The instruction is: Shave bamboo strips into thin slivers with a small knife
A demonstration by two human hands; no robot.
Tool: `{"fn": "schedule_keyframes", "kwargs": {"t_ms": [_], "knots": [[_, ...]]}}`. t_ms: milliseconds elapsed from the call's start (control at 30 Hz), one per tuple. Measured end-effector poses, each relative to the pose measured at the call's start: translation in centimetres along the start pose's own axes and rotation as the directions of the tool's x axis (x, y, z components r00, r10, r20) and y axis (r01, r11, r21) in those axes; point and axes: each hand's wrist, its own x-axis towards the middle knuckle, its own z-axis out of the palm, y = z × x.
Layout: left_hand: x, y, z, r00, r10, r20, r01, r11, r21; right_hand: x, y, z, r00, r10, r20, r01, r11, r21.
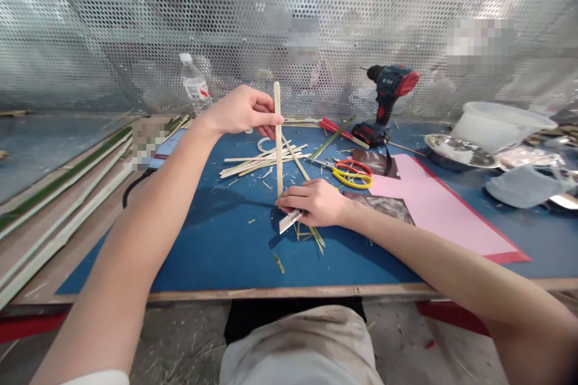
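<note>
My left hand [241, 111] is closed in a pinch on the upper part of a pale bamboo strip [279, 144] that stands upright on the blue mat [217, 240]. At the strip's lower end, my right hand [313, 201] is closed around a flat knife blade [290, 221] that sticks out to the left. Thin green and pale shavings [311, 234] lie on the mat just under the right hand. A loose pile of cut bamboo strips [262, 162] lies behind the upright strip.
Orange and yellow scissors [354, 173] lie right of the strip, beside a pink sheet [433, 204]. A red and teal cordless drill [388, 99] stands at the back. White tub [497, 123], metal dish [456, 150], water bottle [195, 87], long bamboo slats [58, 192] at left.
</note>
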Motion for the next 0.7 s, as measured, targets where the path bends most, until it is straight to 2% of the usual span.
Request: {"fn": "schedule_keyframes", "kwargs": {"t_ms": [700], "knots": [[-0.23, 0.61, -0.14, 0.999, 0.036, 0.024, -0.035, 0.999, -0.029, 0.11, -0.30, -0.16, 1.000, 0.025, -0.002, -0.025, 1.000, -0.004]]}}
